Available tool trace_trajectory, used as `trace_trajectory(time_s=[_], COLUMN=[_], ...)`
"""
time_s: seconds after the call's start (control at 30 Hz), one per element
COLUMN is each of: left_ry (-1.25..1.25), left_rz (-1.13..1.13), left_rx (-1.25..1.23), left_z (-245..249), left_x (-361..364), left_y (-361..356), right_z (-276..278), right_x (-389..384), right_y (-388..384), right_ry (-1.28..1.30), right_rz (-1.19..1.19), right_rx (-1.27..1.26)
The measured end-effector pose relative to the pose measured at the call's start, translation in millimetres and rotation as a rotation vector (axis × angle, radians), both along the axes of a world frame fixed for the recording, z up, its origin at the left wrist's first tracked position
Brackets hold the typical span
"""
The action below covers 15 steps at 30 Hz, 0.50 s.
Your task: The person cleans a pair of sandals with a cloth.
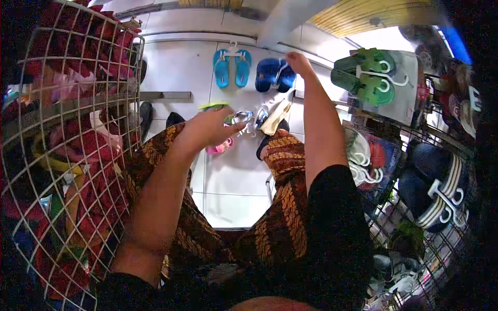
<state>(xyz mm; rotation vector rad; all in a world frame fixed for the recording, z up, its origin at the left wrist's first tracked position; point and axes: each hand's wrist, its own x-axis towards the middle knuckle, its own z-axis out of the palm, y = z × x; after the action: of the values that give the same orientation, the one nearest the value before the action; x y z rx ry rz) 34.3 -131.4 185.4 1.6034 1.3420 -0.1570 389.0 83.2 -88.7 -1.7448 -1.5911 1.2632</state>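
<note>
My right hand point(300, 63) is closed at the upper right edge of a pair of dark blue slippers point(265, 70) joined by a white hanger; its fingertips are partly hidden. Nearer to me, my left hand point(207, 128) hovers with its thumb stretched apart from the fingers. Just beyond it shows a lime-green item point(213, 105), partly covered by the hand. Pink footwear point(223, 147) lies below that hand. White and blue footwear with hangers point(243, 117) and a cream item point(276, 118) are between my knees. Bright blue flip-flops point(221, 70) on a hanger rest farther away on the floor.
A wire rack point(78, 67) full of red goods rises on my left. On my right, green slippers point(376, 78) and navy striped slides point(423, 181) hang from another rack point(436, 249). A grey metal bar point(166, 96) juts in low at the left, over white floor tiles point(171, 62).
</note>
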Motion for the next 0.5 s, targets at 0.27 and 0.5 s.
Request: trace_trajectory(time_s=[0.27,0.5], left_ry=[0.191,0.198], left_rz=[0.155,0.189], left_rx=[-0.187,-0.201], left_z=[-12.4,5.5], left_x=[-2.8,-4.5], left_y=[6.0,0.6], right_z=[-3.8,-80.5], right_x=[-39.4,-61.3], right_y=[-62.9,-198.3], right_ry=[-0.513,-0.63], right_rz=[0.236,0.556], right_rx=[-0.164,-0.272])
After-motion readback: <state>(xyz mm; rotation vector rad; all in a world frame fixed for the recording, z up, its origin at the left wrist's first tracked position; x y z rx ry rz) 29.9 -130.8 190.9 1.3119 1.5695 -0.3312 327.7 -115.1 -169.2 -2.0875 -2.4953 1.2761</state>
